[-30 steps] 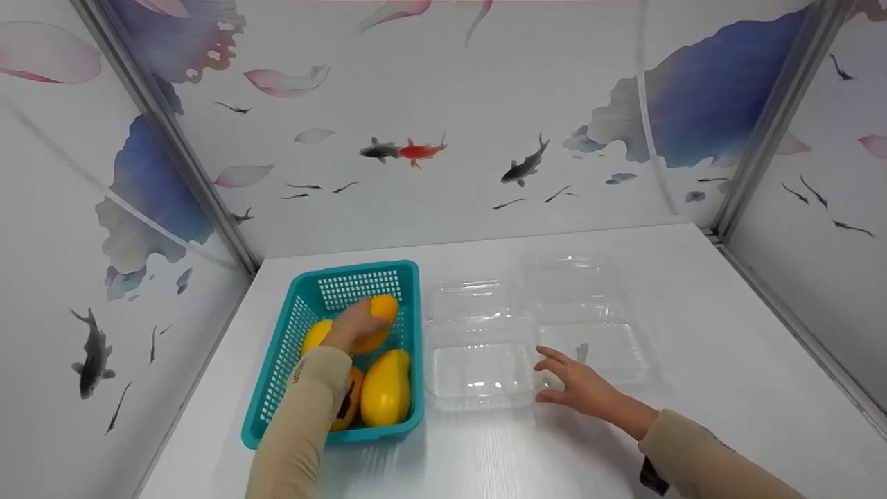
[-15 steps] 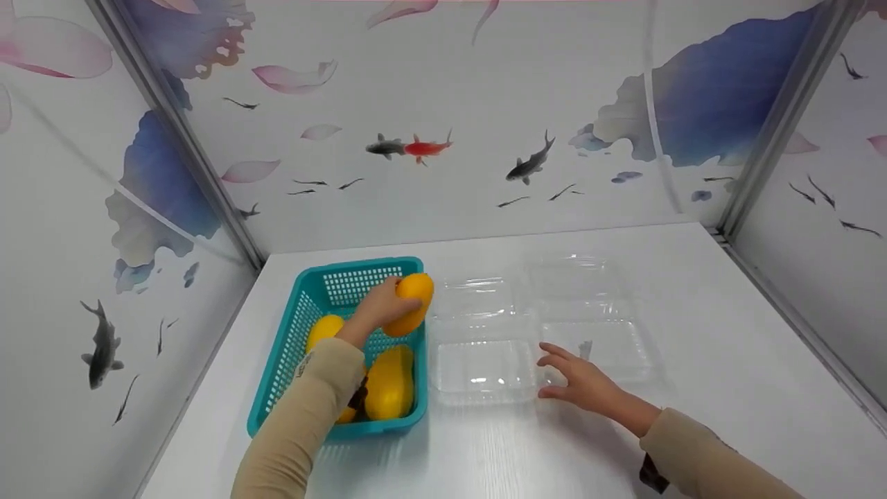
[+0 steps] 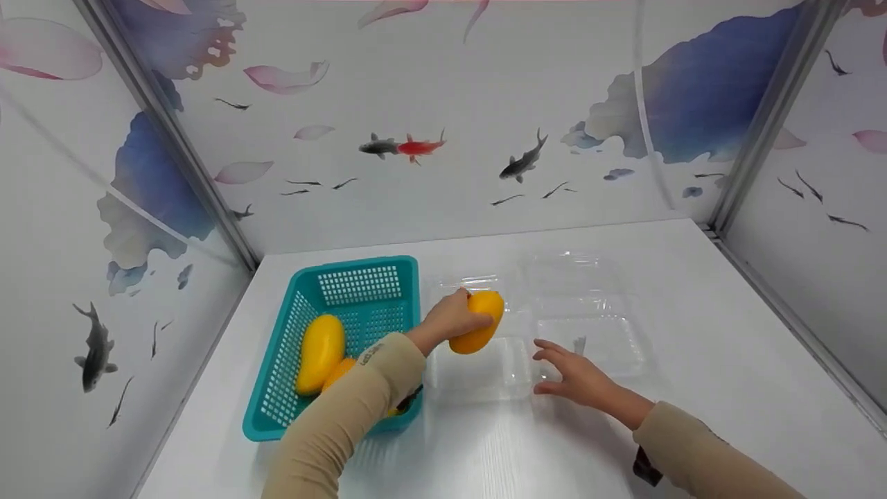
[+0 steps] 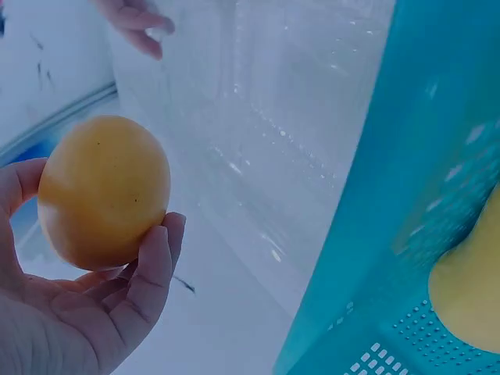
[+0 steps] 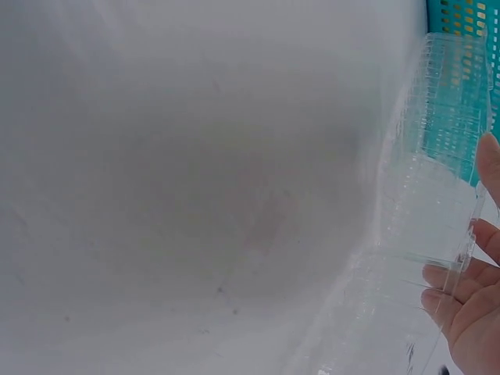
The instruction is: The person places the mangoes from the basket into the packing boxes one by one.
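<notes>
Sitting in the teal basket (image 3: 360, 285): one long yellow fruit (image 3: 322, 350), with an orange-yellow one (image 3: 337, 373) beside it, partly hidden by the sleeve (image 3: 332, 426).
Left hand (image 3: 449, 320): fingers curled round a yellow-orange fruit (image 3: 479, 326), held in the air over the left clear container (image 3: 478, 378).
Held fruit: looks smooth and rounded, so a loosening grip could let it slip and drop hard.
Left clear container: lies just beside the basket on the table (image 3: 499, 450); thin, probably light, so a knock might skid or dent it.
Right hand (image 3: 575, 376): fingers spread, gripping nothing, near that container's right edge; I can't tell whether they touch. A careless nudge there could shift it.
Right clear container (image 3: 606, 339): lies partly behind that hand.
</notes>
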{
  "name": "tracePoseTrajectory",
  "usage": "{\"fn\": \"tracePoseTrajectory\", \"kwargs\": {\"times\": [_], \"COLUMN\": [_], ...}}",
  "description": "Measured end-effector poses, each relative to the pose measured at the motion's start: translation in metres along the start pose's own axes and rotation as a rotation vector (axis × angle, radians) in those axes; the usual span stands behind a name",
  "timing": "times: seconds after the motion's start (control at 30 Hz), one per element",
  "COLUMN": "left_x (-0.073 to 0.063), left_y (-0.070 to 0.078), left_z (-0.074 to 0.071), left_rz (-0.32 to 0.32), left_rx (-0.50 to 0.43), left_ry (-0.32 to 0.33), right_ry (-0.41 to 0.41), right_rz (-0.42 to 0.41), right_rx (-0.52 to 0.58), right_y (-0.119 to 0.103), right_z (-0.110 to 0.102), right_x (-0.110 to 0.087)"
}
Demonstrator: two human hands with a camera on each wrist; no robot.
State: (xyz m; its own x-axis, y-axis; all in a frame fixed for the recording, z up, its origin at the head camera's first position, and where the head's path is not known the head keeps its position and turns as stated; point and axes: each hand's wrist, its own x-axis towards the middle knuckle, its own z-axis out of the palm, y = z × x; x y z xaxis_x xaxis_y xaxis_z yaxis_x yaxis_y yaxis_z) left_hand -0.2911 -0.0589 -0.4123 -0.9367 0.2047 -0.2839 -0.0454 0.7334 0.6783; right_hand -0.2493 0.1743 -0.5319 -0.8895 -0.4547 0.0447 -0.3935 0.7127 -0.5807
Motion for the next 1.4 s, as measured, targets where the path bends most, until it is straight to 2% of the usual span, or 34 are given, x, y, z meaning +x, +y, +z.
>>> {"fn": "tracePoseTrajectory", "kwargs": {"times": [0.13,0.33,0.47,0.7,1.03,1.4], "left_x": [0.007,0.014,0.015,0.018,0.027,0.037], "left_y": [0.004,0.006,0.007,0.006,-0.006,-0.015], "left_z": [0.017,0.037,0.049,0.067,0.083,0.088], "left_rz": [-0.046,-0.092,-0.096,-0.060,-0.126,-0.147], "left_rx": [0.056,0.063,0.093,0.166,0.078,0.021], "left_ry": [-0.013,-0.065,-0.080,-0.062,-0.069,-0.107], "right_ry": [-0.009,-0.014,-0.009,0.029,0.037,0.033], "right_rz": [0.023,0.023,0.006,-0.110,-0.104,-0.069], "right_rx": [0.006,0.010,0.007,-0.027,-0.015,0.015], "right_y": [-0.001,-0.002,-0.001,0.003,0.003,0.003], "right_z": [0.000,-0.001,0.000,0.001,0.001,0.002], "right_x": [0.000,0.001,0.001,0.000,-0.001,-0.001]}}
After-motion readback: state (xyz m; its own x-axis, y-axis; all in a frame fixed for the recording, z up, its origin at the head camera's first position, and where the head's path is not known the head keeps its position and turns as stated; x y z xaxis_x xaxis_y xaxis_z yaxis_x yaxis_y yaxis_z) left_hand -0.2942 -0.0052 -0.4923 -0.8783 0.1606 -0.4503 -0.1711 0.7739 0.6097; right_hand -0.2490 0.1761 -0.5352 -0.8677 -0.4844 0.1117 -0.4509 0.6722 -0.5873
